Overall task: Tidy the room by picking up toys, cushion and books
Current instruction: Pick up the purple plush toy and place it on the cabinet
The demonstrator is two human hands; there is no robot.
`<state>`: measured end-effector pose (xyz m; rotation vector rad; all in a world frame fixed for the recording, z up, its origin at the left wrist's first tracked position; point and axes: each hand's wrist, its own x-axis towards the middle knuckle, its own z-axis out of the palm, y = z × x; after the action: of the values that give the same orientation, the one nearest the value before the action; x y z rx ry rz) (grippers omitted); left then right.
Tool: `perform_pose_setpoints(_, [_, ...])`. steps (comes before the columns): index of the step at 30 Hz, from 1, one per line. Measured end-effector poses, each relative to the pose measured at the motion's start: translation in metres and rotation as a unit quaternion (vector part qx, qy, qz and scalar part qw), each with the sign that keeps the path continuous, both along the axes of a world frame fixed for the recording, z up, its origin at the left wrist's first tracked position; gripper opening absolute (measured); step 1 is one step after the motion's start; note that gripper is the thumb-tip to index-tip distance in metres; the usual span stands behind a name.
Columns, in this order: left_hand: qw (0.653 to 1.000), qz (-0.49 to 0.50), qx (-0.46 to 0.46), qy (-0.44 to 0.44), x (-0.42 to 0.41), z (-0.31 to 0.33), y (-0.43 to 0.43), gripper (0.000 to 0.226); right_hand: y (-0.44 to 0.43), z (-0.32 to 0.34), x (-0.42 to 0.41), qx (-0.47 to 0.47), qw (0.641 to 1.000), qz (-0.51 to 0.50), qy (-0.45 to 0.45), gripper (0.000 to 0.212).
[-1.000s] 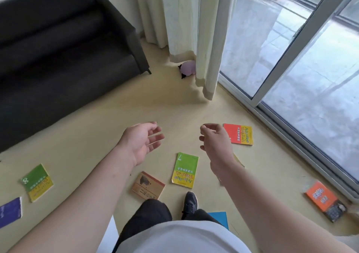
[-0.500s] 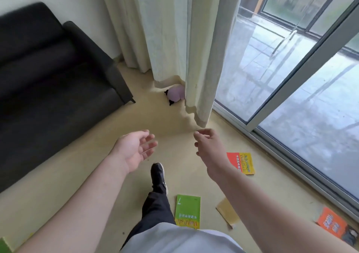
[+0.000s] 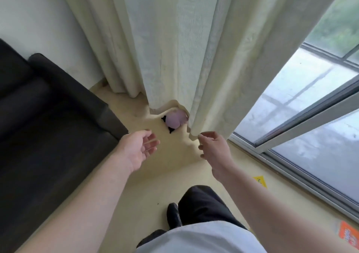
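Note:
A small purple plush toy [image 3: 174, 120] with black ears lies on the floor, partly tucked under the hem of the cream curtain [image 3: 184, 54]. My left hand [image 3: 138, 149] reaches out just short of it, palm turned inward, fingers relaxed and holding nothing. My right hand [image 3: 212, 148] is stretched forward beside the curtain's lower edge, fingers loosely bent and empty. A yellow book corner [image 3: 261, 181] shows behind my right forearm, and an orange book [image 3: 348, 235] lies at the lower right edge.
A dark sofa [image 3: 48, 126] fills the left side, its arm close to the toy. A sliding glass door [image 3: 310, 126] with a grey frame runs along the right. My black shoe [image 3: 173, 214] stands on the pale floor below my hands.
I have walked forward toward the curtain; the toy is now much nearer my hands. Most floor books have slipped out of view behind me. Both hands stay empty.

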<state>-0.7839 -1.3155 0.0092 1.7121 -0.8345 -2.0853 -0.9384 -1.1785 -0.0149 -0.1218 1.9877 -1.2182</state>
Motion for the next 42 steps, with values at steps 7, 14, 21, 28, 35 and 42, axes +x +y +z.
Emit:
perform_pose_setpoints(7, [0.998,-0.056,0.000,-0.017,-0.051,-0.009,-0.112,0.009,-0.125,-0.026,-0.030,0.014,0.998,-0.046,-0.034,0.026])
perform_pose_setpoints(14, [0.986,-0.125,-0.024,-0.107,-0.093,-0.017,-0.251,0.015,-0.268,-0.063,-0.074,0.020,0.992,-0.087,-0.087,0.006])
perform_pose_setpoints(21, [0.972,-0.192,-0.052,-0.126,-0.117,-0.010,-0.348,0.017,-0.354,-0.051,-0.096,-0.004,0.987,-0.121,-0.110,0.018])
perform_pose_setpoints(28, [0.920,-0.369,-0.026,-0.129,-0.187,-0.059,-0.388,0.018,-0.363,-0.065,-0.115,0.026,0.962,-0.248,-0.114,0.016])
perform_pose_setpoints(35, [0.822,-0.550,0.005,-0.147,-0.245,-0.152,-0.420,0.019,-0.367,-0.121,-0.106,0.099,0.899,-0.409,-0.124,0.018])
perform_pose_setpoints(42, [0.737,-0.636,-0.026,-0.227,-0.272,-0.297,-0.416,0.007,-0.376,-0.252,-0.089,0.111,0.868,-0.453,-0.168,0.011])
